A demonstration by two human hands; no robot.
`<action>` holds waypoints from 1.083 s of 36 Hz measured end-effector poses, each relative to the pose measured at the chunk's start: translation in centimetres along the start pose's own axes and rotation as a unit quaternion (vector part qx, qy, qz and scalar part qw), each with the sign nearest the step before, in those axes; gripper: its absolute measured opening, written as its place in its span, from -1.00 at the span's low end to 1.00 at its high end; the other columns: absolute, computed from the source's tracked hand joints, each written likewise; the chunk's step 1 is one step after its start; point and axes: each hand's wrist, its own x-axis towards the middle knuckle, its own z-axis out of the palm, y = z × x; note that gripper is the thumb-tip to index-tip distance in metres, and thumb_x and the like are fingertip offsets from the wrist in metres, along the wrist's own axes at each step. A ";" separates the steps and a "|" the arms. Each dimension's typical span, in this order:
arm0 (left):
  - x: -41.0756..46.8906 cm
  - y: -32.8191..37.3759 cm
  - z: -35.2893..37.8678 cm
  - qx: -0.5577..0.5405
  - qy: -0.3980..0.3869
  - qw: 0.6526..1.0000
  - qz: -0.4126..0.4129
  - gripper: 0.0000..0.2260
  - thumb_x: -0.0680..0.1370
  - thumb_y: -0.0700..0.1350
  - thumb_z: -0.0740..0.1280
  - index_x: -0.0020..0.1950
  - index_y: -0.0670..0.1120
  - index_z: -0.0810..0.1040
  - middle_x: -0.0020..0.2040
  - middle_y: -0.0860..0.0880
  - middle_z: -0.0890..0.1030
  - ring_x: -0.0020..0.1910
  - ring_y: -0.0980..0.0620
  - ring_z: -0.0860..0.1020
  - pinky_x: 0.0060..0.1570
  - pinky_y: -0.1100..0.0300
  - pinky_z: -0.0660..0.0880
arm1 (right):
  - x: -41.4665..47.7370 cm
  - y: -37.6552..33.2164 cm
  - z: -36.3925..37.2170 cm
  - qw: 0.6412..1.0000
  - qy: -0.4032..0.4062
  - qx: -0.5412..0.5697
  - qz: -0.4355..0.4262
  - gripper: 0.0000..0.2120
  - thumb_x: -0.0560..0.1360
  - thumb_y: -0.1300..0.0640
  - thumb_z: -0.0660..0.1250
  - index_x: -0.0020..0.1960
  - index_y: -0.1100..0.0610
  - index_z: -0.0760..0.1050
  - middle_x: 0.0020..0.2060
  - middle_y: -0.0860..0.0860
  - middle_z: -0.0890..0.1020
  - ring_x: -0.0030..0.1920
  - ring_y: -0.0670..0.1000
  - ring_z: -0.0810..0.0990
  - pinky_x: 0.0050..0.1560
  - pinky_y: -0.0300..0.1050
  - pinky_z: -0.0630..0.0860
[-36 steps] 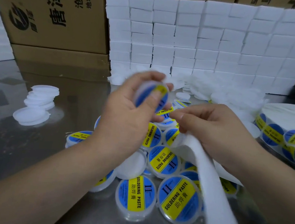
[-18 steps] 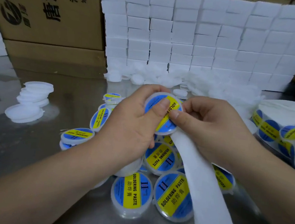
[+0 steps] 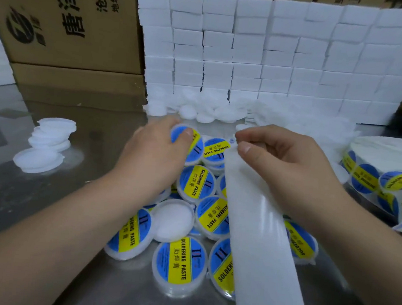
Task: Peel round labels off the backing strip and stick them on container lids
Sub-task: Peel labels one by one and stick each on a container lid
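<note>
My left hand (image 3: 155, 153) holds a labelled lid (image 3: 190, 149), thumb on its blue and yellow round label, at the far edge of the pile of labelled lids (image 3: 186, 259). My right hand (image 3: 278, 163) pinches the top end of the white backing strip (image 3: 256, 229), which runs down across the pile toward me. One unlabelled white lid (image 3: 173, 222) lies among the labelled ones. The roll of round labels (image 3: 373, 175) sits at the right.
A small stack of plain white lids (image 3: 46, 145) lies on the steel table (image 3: 23, 198) at the left. Loose white lids (image 3: 208, 112) are heaped before a wall of white boxes (image 3: 274, 57). Cardboard cartons (image 3: 68, 21) stand at the back left.
My left hand has carried the labelled lid away from the right hand, left and down toward the pile. My right hand keeps its pinch on the strip end.
</note>
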 end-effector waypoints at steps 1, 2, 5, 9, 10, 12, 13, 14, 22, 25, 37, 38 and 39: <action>0.2 -0.1 0.2 0.055 -0.027 0.998 -0.016 -0.74 0.56 0.10 0.10 0.11 0.06 0.50 0.11 -0.06 0.54 0.15 -0.10 0.43 0.16 0.02 0.38 | 0.0 0.0 0.0 1.000 -0.005 0.000 -0.004 -0.87 0.30 -0.06 0.29 -0.16 -0.18 0.55 -0.08 -0.22 0.62 -0.04 -0.31 0.54 -0.13 -0.57 0.37; 0.4 -0.1 0.3 0.112 -0.044 0.992 -0.035 -0.65 0.57 0.14 0.06 0.24 0.04 0.45 0.23 -0.10 0.47 0.25 -0.15 0.37 0.25 -0.03 0.30 | 0.0 0.0 0.0 1.000 -0.008 0.001 -0.009 -0.87 0.31 -0.05 0.29 -0.15 -0.18 0.54 -0.07 -0.21 0.62 -0.03 -0.30 0.54 -0.11 -0.55 0.38; 0.8 -0.2 0.5 0.217 -0.036 0.974 -0.052 -0.52 0.56 0.18 0.01 0.41 -0.02 0.25 0.39 -0.10 0.31 0.36 -0.14 0.24 0.36 -0.08 0.13 | 0.0 0.2 0.0 0.999 -0.023 0.016 -0.027 -0.83 0.36 0.05 0.32 -0.09 -0.18 0.53 -0.03 -0.18 0.61 0.00 -0.21 0.57 0.04 -0.30 0.45; 0.1 0.5 -0.3 0.054 0.048 0.996 0.051 -0.62 0.58 0.07 0.10 0.38 0.04 0.34 0.12 0.09 0.56 0.22 0.00 0.40 0.21 0.13 0.30 | -0.1 0.3 0.1 0.997 -0.045 0.024 -0.051 -0.74 0.41 0.14 0.37 -0.01 -0.20 0.50 0.06 -0.21 0.59 0.10 -0.27 0.54 0.18 -0.17 0.47; -0.4 1.0 -0.5 -0.038 0.038 0.996 0.066 -0.71 0.59 0.03 0.12 0.30 0.11 0.40 -0.06 0.17 0.62 0.09 0.15 0.47 0.07 0.30 0.36 | -0.1 0.3 0.1 0.997 -0.046 0.022 -0.060 -0.72 0.38 0.13 0.35 -0.02 -0.21 0.49 0.07 -0.21 0.58 0.11 -0.26 0.53 0.20 -0.14 0.46; -1.2 2.1 -0.9 -0.183 -0.039 0.981 0.055 -0.80 0.60 -0.03 0.13 0.18 0.18 0.43 -0.24 0.19 0.64 -0.20 0.33 0.53 -0.21 0.54 0.38 | -0.2 0.2 0.2 0.995 -0.050 0.024 -0.078 -0.69 0.32 0.12 0.30 -0.02 -0.22 0.47 0.07 -0.20 0.57 0.13 -0.25 0.52 0.23 -0.12 0.44; -1.6 2.5 -0.9 -0.236 -0.079 0.968 0.044 -0.79 0.60 -0.05 0.13 0.17 0.18 0.43 -0.27 0.16 0.65 -0.24 0.32 0.55 -0.21 0.54 0.41 | -0.2 0.1 0.3 0.994 -0.054 0.031 -0.087 -0.68 0.31 0.13 0.30 -0.01 -0.22 0.47 0.07 -0.20 0.57 0.14 -0.24 0.52 0.24 -0.12 0.44; -1.9 2.8 -0.8 -0.275 -0.110 0.955 0.031 -0.77 0.60 -0.05 0.12 0.20 0.15 0.45 -0.24 0.11 0.67 -0.20 0.28 0.59 -0.11 0.48 0.46 | -0.3 0.0 0.3 0.993 -0.059 0.040 -0.094 -0.67 0.31 0.15 0.30 -0.01 -0.21 0.47 0.06 -0.20 0.58 0.14 -0.23 0.52 0.23 -0.12 0.44; -1.5 3.0 -1.0 -0.503 -0.218 0.832 -0.086 -0.49 0.32 0.12 0.21 0.22 -0.04 0.50 -0.01 -0.02 0.64 -0.05 -0.01 0.64 -0.14 0.18 0.55 | -1.1 -0.8 0.1 0.969 -0.124 0.171 -0.124 -0.68 0.33 0.30 0.30 -0.02 -0.05 0.52 -0.17 -0.12 0.66 -0.04 -0.17 0.61 0.01 -0.29 0.48; -1.5 2.9 -1.1 -0.540 -0.225 0.807 -0.079 -0.57 0.33 0.04 0.26 0.17 -0.02 0.50 -0.17 0.00 0.67 -0.19 0.03 0.64 -0.27 0.23 0.55 | -1.3 -1.2 0.1 0.964 -0.135 0.194 -0.118 -0.73 0.32 0.30 0.30 -0.07 0.00 0.55 -0.25 -0.09 0.66 -0.13 -0.18 0.63 -0.09 -0.35 0.48; -1.9 3.2 -0.6 -0.552 -0.200 0.804 -0.093 -0.83 0.36 -0.21 0.34 -0.10 -0.02 0.62 -0.23 -0.03 0.68 -0.31 0.07 0.62 -0.35 0.28 0.55 | -1.5 -1.6 0.1 0.969 -0.113 0.190 -0.114 -0.79 0.33 0.29 0.30 -0.16 0.03 0.59 -0.41 -0.04 0.64 -0.31 -0.19 0.61 -0.20 -0.37 0.49; -1.9 3.3 -0.7 -0.566 -0.197 0.794 -0.097 -0.81 0.33 -0.22 0.34 -0.11 -0.03 0.62 -0.24 -0.03 0.67 -0.33 0.07 0.61 -0.35 0.27 0.54 | -1.5 -1.5 0.1 0.968 -0.115 0.191 -0.114 -0.80 0.33 0.29 0.30 -0.16 0.03 0.59 -0.42 -0.03 0.64 -0.31 -0.19 0.61 -0.20 -0.36 0.49; -1.8 3.4 -0.8 -0.581 -0.194 0.784 -0.101 -0.79 0.32 -0.23 0.33 -0.10 -0.04 0.61 -0.23 -0.05 0.67 -0.33 0.06 0.62 -0.35 0.27 0.54 | -1.5 -1.5 0.1 0.968 -0.115 0.189 -0.114 -0.80 0.33 0.28 0.30 -0.16 0.02 0.59 -0.42 -0.03 0.64 -0.32 -0.18 0.61 -0.20 -0.35 0.50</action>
